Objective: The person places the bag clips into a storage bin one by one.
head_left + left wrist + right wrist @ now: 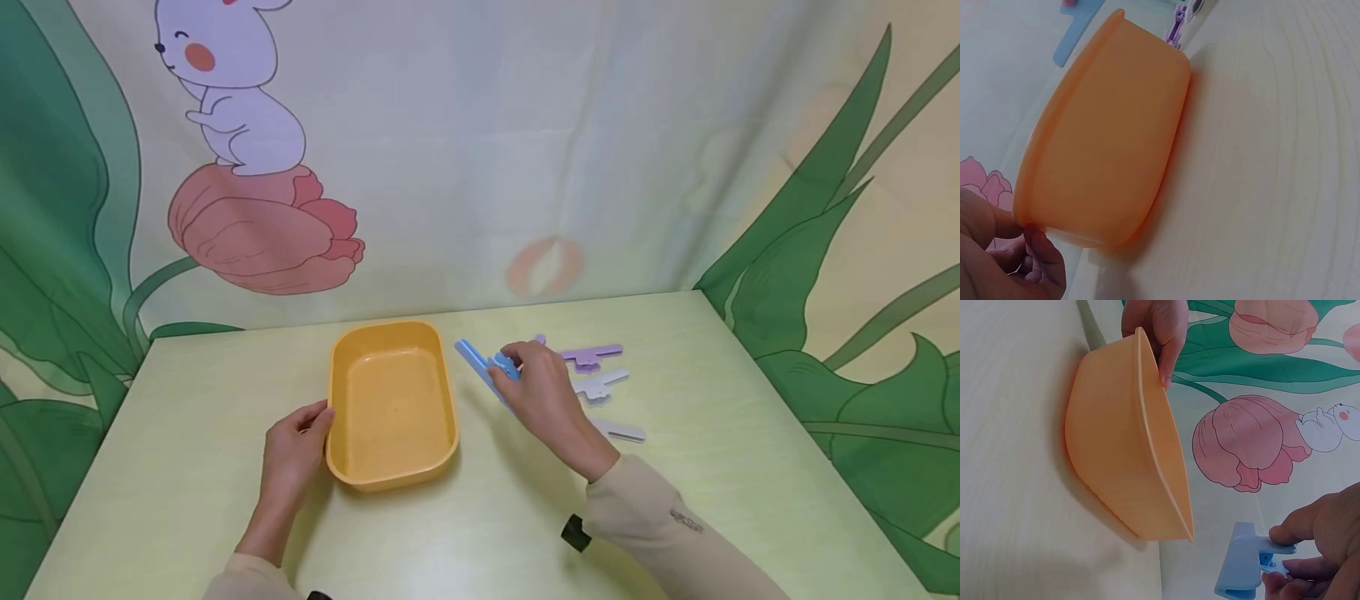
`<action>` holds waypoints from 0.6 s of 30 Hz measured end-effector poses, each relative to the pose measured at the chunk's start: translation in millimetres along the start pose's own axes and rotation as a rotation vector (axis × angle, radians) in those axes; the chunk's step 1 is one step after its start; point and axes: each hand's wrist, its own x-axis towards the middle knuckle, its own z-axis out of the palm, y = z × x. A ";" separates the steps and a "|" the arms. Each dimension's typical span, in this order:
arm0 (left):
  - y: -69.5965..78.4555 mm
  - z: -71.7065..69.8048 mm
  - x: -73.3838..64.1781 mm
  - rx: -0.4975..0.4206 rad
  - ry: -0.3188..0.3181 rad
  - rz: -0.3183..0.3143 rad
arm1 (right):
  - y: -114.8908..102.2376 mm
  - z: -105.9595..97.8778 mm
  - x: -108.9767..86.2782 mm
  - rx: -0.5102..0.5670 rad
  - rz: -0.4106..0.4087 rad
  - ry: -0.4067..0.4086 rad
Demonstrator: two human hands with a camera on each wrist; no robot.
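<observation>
A yellow-orange plastic tub [393, 477] stands on the table, its inside bare in the head view. My left hand [294, 446] pinches the tub's left rim between thumb and fingers; the left wrist view shows that grip at the lower left corner. Up to the right of the tub, my right hand [542, 387] holds a blue sealing clip [474, 360] by its handles. In the right wrist view the blue clip [1239, 562] sits between thumb and fingers, its long bar pointing away from the palm.
Right of the tub lie a purple clip [592, 357], a pale lilac clip [600, 387] and another pale clip [622, 432], partly covered by my right hand. A printed cloth [450, 167] with a rabbit and flowers hangs behind the table [480, 533].
</observation>
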 end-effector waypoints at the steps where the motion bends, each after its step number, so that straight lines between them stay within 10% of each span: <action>1: 0.2 -0.3 0.0 0.002 0.000 0.001 | -1.8 1.0 1.4 0.001 0.003 -0.001; 18: 2.7 -1.8 -1.6 0.009 0.010 -0.002 | -31.4 28.4 23.1 0.036 0.006 -0.064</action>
